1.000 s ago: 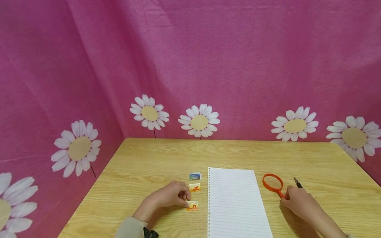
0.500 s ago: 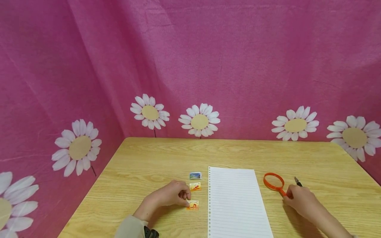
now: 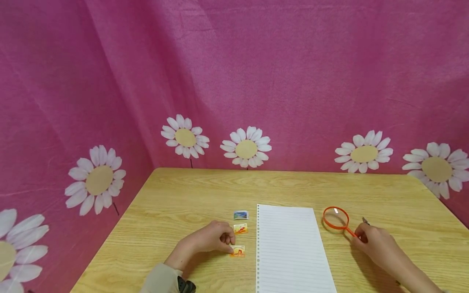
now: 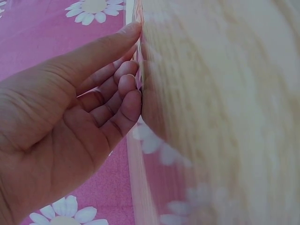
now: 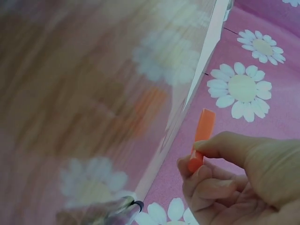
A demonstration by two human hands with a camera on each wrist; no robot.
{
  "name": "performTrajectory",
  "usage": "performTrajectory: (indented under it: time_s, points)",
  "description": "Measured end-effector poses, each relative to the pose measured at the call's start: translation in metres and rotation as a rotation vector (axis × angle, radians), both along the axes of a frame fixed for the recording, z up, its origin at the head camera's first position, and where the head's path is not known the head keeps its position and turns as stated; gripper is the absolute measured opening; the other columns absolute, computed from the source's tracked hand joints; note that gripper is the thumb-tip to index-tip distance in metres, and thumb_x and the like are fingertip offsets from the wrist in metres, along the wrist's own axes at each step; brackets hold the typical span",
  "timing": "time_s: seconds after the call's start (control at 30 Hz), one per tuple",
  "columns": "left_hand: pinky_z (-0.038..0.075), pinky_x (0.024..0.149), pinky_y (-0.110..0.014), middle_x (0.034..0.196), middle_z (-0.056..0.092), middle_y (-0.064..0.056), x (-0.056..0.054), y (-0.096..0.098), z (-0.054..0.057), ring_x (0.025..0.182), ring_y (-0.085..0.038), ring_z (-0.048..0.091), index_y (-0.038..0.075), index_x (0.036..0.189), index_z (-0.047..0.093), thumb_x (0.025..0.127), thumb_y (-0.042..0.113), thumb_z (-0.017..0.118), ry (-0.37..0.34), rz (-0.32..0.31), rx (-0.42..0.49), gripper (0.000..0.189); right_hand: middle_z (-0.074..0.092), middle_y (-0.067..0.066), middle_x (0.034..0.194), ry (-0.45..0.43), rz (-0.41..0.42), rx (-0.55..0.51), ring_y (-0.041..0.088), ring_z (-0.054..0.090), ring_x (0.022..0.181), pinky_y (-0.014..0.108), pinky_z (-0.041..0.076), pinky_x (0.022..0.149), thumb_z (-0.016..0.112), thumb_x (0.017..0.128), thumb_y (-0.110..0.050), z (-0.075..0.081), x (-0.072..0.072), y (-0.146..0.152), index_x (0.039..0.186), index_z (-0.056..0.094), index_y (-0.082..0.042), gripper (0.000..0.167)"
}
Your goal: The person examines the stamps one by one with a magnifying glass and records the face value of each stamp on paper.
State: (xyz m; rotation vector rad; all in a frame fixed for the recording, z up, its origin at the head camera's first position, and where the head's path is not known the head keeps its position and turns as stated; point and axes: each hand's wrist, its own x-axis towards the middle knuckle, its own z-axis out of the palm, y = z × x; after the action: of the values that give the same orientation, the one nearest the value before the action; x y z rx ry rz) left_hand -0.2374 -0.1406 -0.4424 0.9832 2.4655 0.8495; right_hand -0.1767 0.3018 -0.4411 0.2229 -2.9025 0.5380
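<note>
In the head view my right hand (image 3: pixel 377 244) pinches the handle of an orange-rimmed magnifying glass (image 3: pixel 336 227) between thumb and fingers. The right wrist view has its orange handle (image 5: pixel 205 124) raised off the tabletop. A pen (image 3: pixel 365 221) lies beyond that hand, which hides most of it. My left hand (image 3: pixel 209 241) rests on the table, its thumb touching the left edge of the nearest orange-and-yellow stamp (image 3: pixel 239 251). Beyond it lie a second orange-and-yellow stamp (image 3: pixel 240 228) and a blue stamp (image 3: pixel 241 215). In the left wrist view the fingers (image 4: pixel 126 86) are loosely bent.
Between the hands, a lined sheet of paper (image 3: pixel 293 248) with punched holes lies on the wooden table (image 3: pixel 205 187). Pink cloth (image 3: pixel 293 81) with daisies hangs behind the table and along its left side.
My right hand has lifted the magnifying glass, and its lens has tilted and now catches a glint. The left hand and the stamps keep their places.
</note>
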Motion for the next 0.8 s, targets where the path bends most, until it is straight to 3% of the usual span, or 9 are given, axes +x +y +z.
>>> performTrajectory:
  time_s: [0.4,0.8]
  points:
    - [0.040,0.064,-0.015,0.079,0.057,0.001,0.000,0.001,0.003,0.068,0.002,0.043,0.012,0.085,0.067,0.083,0.015,0.077,-0.013,0.002,0.009,0.011,0.049,-0.005,0.063,0.072,0.026,-0.010,0.000,0.033,0.057,0.021,0.031,0.052,0.075,0.079,-0.007,-0.001,0.001,0.004,0.079,0.063,-0.008,0.012]
    - [0.040,0.063,-0.015,0.080,0.057,0.000,0.002,0.001,0.003,0.068,0.002,0.043,0.010,0.085,0.067,0.083,0.014,0.077,-0.027,0.006,0.010,0.011,0.047,-0.017,0.062,0.192,0.160,-0.039,-0.009,0.033,0.058,0.018,0.034,0.050,0.082,0.072,-0.005,-0.011,0.004,0.014,0.077,0.062,-0.016,0.024]
